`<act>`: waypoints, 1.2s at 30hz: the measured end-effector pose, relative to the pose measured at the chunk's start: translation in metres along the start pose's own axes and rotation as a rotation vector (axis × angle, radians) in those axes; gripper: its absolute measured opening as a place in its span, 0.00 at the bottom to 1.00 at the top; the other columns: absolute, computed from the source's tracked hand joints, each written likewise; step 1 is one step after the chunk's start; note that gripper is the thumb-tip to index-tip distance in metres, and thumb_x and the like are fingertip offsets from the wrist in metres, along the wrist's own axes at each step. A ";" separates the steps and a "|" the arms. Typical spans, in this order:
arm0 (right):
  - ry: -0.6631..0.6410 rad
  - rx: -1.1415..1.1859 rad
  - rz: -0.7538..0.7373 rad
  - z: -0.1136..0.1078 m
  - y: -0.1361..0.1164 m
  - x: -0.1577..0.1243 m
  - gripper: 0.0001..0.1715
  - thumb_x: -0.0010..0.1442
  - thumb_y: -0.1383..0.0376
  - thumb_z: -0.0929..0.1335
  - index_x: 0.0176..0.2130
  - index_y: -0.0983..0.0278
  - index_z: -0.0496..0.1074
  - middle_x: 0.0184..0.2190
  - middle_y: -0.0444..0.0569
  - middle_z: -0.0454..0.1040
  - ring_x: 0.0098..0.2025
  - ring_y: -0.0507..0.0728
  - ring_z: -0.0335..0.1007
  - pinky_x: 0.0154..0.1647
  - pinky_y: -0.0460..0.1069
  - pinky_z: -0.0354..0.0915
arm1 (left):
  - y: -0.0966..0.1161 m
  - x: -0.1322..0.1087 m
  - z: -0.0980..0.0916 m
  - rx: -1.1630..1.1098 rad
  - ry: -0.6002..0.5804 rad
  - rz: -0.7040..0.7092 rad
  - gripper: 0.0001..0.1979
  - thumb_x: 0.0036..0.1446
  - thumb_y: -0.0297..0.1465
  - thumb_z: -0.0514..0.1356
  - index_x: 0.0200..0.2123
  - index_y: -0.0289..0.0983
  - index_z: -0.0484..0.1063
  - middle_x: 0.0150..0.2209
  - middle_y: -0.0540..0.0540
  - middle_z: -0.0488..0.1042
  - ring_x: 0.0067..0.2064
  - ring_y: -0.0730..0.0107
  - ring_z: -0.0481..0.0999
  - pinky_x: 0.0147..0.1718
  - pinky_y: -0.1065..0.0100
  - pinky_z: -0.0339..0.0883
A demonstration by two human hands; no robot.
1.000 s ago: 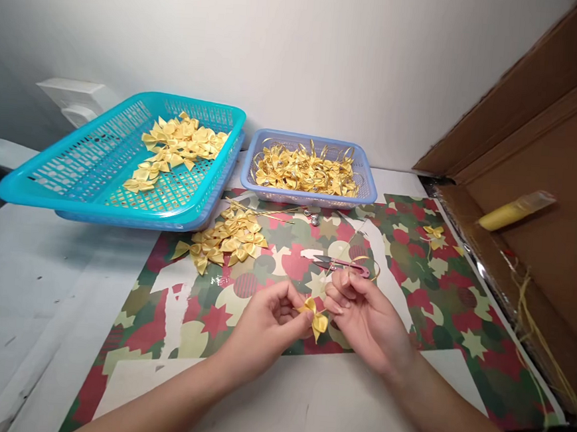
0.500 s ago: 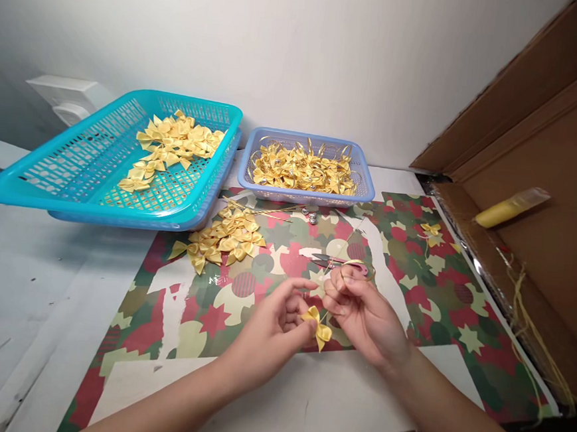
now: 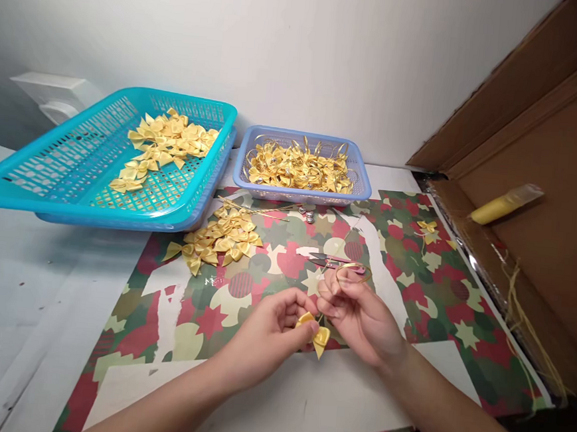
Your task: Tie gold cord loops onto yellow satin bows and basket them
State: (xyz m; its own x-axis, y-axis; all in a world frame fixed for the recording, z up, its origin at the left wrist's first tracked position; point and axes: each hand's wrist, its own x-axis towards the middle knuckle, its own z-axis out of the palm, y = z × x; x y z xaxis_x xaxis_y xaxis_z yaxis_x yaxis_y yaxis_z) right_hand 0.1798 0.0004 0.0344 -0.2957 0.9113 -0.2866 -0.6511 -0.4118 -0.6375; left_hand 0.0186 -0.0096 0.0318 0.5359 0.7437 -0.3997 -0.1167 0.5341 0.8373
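Observation:
My left hand pinches a small yellow satin bow just above the patterned paper. Close against it on the right, my right hand has its fingers closed on a thin gold cord that loops up above the fingers. Both hands meet near the front middle of the table. Just beyond my right hand lies a pair of pink-handled snips.
A pile of yellow bows lies on the paper. A turquoise basket at the back left holds more bows. A lilac basket behind holds bows with gold loops. A cardboard box with a yellow tube stands at right.
My hands have drawn slightly closer to me and together. The bow has tipped so one wing points down, and my left fingers have closed over it.

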 end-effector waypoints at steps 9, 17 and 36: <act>0.003 -0.042 0.013 0.003 -0.001 -0.003 0.10 0.52 0.67 0.71 0.23 0.64 0.68 0.24 0.43 0.61 0.26 0.49 0.50 0.25 0.44 0.52 | 0.000 0.000 -0.003 0.079 -0.084 -0.018 0.10 0.56 0.33 0.63 0.35 0.35 0.65 0.28 0.53 0.66 0.30 0.77 0.63 0.29 0.72 0.56; -0.017 -0.091 0.016 0.005 -0.002 -0.006 0.12 0.53 0.65 0.71 0.22 0.63 0.65 0.22 0.41 0.56 0.24 0.50 0.44 0.23 0.46 0.46 | -0.001 -0.004 0.002 -0.003 -0.152 -0.037 0.11 0.54 0.30 0.64 0.32 0.36 0.63 0.29 0.53 0.66 0.30 0.78 0.64 0.30 0.72 0.58; -0.013 -0.819 0.158 -0.012 -0.024 0.000 0.14 0.59 0.58 0.68 0.29 0.65 0.72 0.33 0.45 0.67 0.29 0.49 0.65 0.28 0.44 0.62 | 0.004 -0.006 0.005 -0.055 -0.009 -0.012 0.11 0.50 0.35 0.67 0.27 0.34 0.70 0.25 0.50 0.72 0.27 0.76 0.71 0.28 0.72 0.66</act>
State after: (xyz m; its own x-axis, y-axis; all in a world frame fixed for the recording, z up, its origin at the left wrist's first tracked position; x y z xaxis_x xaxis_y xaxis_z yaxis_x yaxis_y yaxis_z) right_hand 0.2041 0.0108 0.0409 -0.3520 0.8406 -0.4117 0.1117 -0.3990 -0.9101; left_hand 0.0189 -0.0137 0.0392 0.5453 0.7336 -0.4056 -0.1557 0.5641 0.8109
